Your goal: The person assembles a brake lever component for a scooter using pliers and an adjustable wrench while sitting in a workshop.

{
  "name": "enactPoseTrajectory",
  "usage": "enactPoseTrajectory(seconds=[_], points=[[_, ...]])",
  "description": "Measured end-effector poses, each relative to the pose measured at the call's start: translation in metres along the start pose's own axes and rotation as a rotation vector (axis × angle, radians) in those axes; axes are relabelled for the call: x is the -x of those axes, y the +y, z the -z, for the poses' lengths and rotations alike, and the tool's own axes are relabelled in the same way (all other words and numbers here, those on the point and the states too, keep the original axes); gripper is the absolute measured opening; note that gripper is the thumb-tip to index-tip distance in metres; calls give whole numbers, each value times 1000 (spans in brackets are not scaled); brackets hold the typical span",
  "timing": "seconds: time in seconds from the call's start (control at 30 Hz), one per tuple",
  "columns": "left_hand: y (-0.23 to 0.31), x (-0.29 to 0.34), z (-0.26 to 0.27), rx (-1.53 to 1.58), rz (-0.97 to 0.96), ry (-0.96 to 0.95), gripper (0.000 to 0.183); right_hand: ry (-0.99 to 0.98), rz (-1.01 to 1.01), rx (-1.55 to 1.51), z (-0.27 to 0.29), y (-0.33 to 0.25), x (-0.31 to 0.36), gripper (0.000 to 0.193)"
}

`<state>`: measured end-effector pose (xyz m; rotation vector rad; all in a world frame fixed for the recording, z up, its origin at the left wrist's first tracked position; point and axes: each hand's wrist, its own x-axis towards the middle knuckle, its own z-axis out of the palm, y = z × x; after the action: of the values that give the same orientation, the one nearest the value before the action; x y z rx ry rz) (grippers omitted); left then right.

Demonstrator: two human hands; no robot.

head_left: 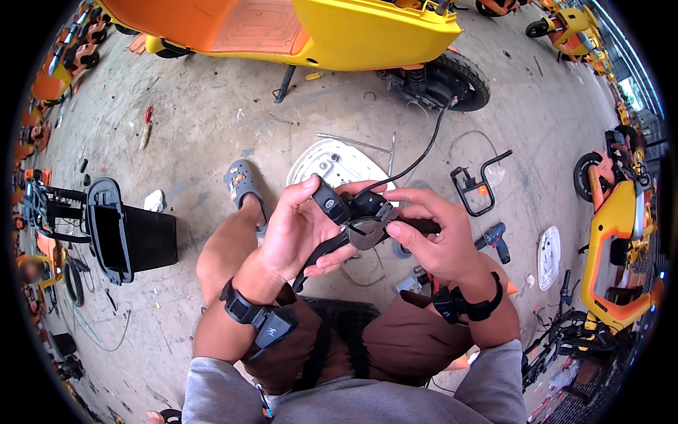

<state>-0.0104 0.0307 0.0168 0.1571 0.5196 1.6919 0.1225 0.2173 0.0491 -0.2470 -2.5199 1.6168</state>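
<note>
Left hand point(286, 237) grips block point(330, 201), likely steadying it, while right hand point(446, 230) pinches pliers point(365, 237) beside those fingers (cable point(429, 145) beyond them).

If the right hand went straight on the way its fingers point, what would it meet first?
Probably the metal head of the pliers, beside the thumb of the right hand; the black part just above may be as near, since depth is unclear.

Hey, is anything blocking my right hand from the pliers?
Nothing visible is: your right hand is touching the pliers. The black block at your left hand lies left of their metal head, on the side away from your right hand.
</note>
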Motion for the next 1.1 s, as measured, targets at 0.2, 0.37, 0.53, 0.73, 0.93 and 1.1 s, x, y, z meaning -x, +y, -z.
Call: enactPoseTrajectory(seconds=[0.2,0.37,0.53,0.73,0.93,1.1], points=[[-1,2,-3,-66,-37,69,84,27,16,1,-3,3,-1,36],[-1,3,-5,-49,-43,72,81,27,-40,-16,-4,4,0,37],[-2,3,-5,-34,-55,71,80,5,-51,-64,-5,4,0,42],[-2,3,1,49,-64,-38,75,-5,-62,-84,-5,6,0,43],[-1,5,2,36,-80,-24,74,19,-66,-100,-10,5,0,43],[-1,5,-1,-2,-92,-1,73,41,-103,-87,-10,2,0,42]])
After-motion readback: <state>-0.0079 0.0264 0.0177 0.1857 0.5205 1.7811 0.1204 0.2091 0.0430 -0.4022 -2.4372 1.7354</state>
